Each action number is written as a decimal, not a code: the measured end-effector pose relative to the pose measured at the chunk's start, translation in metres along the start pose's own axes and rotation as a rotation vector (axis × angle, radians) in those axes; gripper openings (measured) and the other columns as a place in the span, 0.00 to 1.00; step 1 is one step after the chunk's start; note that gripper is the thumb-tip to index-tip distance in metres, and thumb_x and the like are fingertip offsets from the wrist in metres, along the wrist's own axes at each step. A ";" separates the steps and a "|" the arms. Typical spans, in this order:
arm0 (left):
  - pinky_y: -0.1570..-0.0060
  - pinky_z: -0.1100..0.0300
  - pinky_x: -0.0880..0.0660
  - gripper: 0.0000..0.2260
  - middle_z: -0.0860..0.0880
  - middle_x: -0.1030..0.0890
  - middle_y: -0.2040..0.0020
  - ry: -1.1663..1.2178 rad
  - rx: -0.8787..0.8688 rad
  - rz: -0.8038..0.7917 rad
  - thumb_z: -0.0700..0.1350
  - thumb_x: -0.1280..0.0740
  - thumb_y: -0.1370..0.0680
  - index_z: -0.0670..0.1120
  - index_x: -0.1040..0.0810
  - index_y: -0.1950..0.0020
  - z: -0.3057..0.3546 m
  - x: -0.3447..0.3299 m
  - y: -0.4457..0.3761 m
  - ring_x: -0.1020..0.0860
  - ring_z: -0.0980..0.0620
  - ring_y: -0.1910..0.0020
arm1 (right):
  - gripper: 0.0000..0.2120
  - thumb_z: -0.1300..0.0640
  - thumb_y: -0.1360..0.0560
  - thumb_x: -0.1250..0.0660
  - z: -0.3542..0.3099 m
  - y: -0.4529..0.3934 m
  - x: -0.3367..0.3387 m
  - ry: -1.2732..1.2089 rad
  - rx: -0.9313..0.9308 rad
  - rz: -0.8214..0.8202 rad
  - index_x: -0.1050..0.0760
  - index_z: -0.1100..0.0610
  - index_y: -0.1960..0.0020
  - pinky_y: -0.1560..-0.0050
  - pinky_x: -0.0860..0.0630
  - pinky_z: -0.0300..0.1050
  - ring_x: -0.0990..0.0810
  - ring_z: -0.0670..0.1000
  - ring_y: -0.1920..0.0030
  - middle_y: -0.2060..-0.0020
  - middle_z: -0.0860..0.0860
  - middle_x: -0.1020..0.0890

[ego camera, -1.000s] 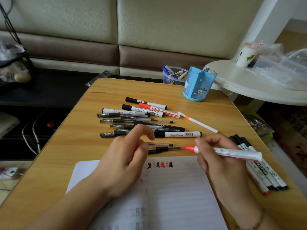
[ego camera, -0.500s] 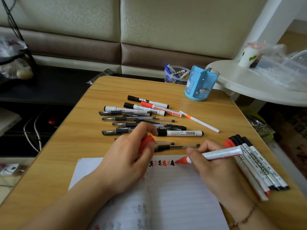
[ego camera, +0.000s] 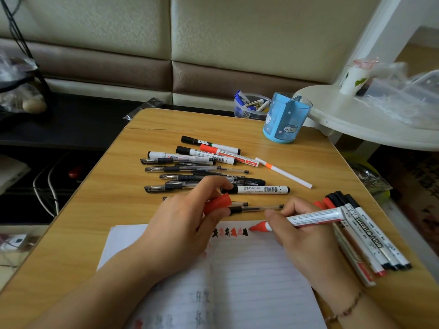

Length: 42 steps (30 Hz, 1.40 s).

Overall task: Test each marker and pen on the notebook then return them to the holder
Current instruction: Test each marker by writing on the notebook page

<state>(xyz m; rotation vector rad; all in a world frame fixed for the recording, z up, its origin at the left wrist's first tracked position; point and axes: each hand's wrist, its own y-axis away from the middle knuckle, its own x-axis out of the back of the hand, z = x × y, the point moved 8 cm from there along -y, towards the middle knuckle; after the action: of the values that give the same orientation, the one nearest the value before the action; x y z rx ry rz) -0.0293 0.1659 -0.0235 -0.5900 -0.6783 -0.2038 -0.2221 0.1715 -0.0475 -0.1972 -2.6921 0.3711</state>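
**At the notebook's top line, red marker about to write**

Near the bench's front edge, in the head view, the notebook [ego camera: 249,276] lies open with a short row of red and black test marks along its top line. The right hand [ego camera: 306,238] has its fingers curled round an uncapped red marker [ego camera: 308,217], nib pointing left and sitting at the end of that row; whether the nib touches the paper I cannot tell. The left hand [ego camera: 180,231] rests on the notebook's left page and pinches the red cap [ego camera: 217,203] between thumb and fingers.

Toward the middle of the bench lies a loose pile of pens [ego camera: 202,172] and markers, presumably untested. By the right edge, just beside the right hand, a tight row of whiteboard markers [ego camera: 365,236] lies side by side. The blue holder [ego camera: 286,117] stands at the far right corner, apparently empty, well apart from both hands.

Risks, as I judge them: the right wrist sits close to the row of markers, so a wide stroke could nudge them toward the right edge and off the bench. The left palm lies over marks on the page and could smear wet ink. A whiteboard nib pressed hard may bleed through thin paper. The cap, held loosely, could slip into the pile.
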 end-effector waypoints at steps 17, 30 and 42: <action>0.64 0.72 0.30 0.12 0.63 0.21 0.55 -0.028 -0.085 0.070 0.57 0.35 0.26 0.56 0.23 0.45 0.004 0.006 -0.001 0.27 0.68 0.63 | 0.18 0.39 0.35 0.26 -0.026 0.004 0.002 -0.367 0.028 -0.144 0.19 0.55 0.61 0.72 0.31 0.40 0.27 0.52 0.73 0.74 0.53 0.22; 0.61 0.60 0.26 0.14 0.54 0.21 0.55 0.057 -0.237 -0.015 0.53 0.38 0.20 0.46 0.21 0.42 0.020 0.003 0.001 0.23 0.56 0.59 | 0.15 0.43 0.33 0.26 -0.034 0.007 -0.007 -0.428 -0.009 -0.253 0.17 0.56 0.57 0.73 0.28 0.42 0.26 0.57 0.74 0.67 0.59 0.17; 0.58 0.73 0.33 0.10 0.56 0.22 0.57 0.083 -0.234 -0.058 0.47 0.38 0.20 0.43 0.20 0.46 0.030 -0.001 0.002 0.26 0.62 0.60 | 0.08 0.52 0.33 0.29 -0.034 0.012 -0.016 -0.499 -0.027 -0.248 0.17 0.57 0.61 0.76 0.29 0.40 0.27 0.52 0.79 0.70 0.58 0.18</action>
<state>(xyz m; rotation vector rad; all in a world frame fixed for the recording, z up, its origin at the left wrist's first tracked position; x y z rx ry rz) -0.0455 0.1848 -0.0067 -0.7819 -0.5952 -0.3636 -0.1917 0.1875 -0.0269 0.2558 -3.1608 0.3423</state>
